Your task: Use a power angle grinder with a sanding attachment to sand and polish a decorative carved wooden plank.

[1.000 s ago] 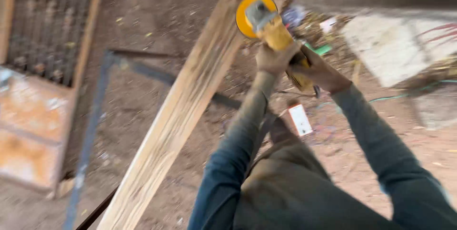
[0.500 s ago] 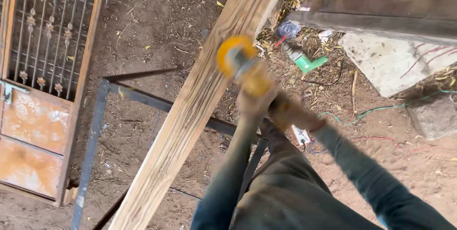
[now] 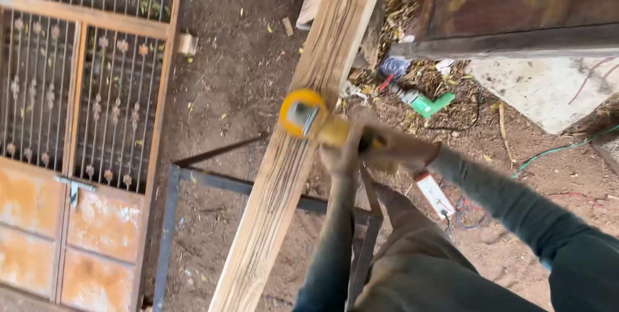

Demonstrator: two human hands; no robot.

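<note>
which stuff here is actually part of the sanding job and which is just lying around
In use:
- yellow grinder, held by left hand and right hand
- long wooden plank
- metal stand under the plank

Lying about:
- metal gate
- green tool
- white power strip
- green wire

White box: a small flat rectangular thing (image 3: 436,195), white with a red edge, lies on the dirt right of centre in the frame, just below my right forearm; whether it is a package or a socket block I cannot tell.
Labels, signs, screens: none.
</note>
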